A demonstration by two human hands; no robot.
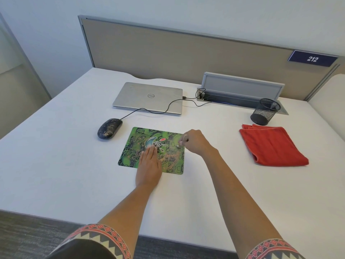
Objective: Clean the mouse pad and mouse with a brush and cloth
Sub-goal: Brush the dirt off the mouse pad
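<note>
Mouse pad: left hand flat, pressing; right hand grip clamped on brush.

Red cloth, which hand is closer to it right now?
Right. The right hand grips the brush over the right edge of the mouse pad, with the red cloth apart to its right. The left hand lies flat on the pad's middle, farther away.

Dusty green mouse pad, speckled black mouse, folded red cloth

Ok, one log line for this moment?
left hand flat on mouse pad; right hand holds brush over pad; mouse dusty, off pad; cloth folded aside
</note>
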